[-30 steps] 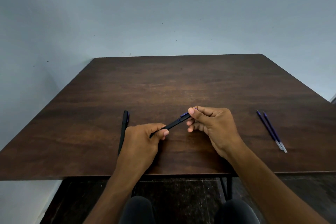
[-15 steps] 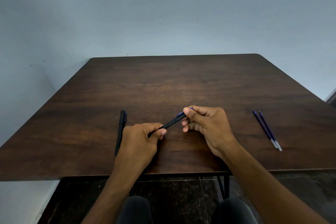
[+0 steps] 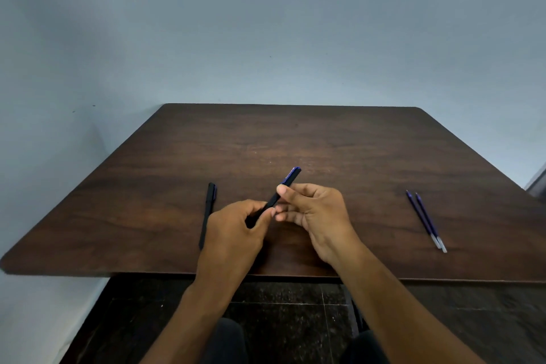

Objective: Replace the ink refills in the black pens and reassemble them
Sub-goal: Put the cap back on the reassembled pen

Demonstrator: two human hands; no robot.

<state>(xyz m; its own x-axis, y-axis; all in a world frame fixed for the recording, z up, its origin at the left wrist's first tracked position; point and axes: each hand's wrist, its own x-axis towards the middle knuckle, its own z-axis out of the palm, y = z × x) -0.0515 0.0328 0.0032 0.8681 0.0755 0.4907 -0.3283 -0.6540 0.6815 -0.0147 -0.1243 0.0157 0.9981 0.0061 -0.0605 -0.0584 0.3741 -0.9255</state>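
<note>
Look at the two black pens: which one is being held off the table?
The black pen at the centre, gripped by the left hand and right hand. The other pen lies flat on the table, left of the hands.

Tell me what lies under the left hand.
Under the left hand the lower end of the held black pen disappears into its grip. The second black pen lies on the table beside it, its near end partly covered by the hand.
</note>
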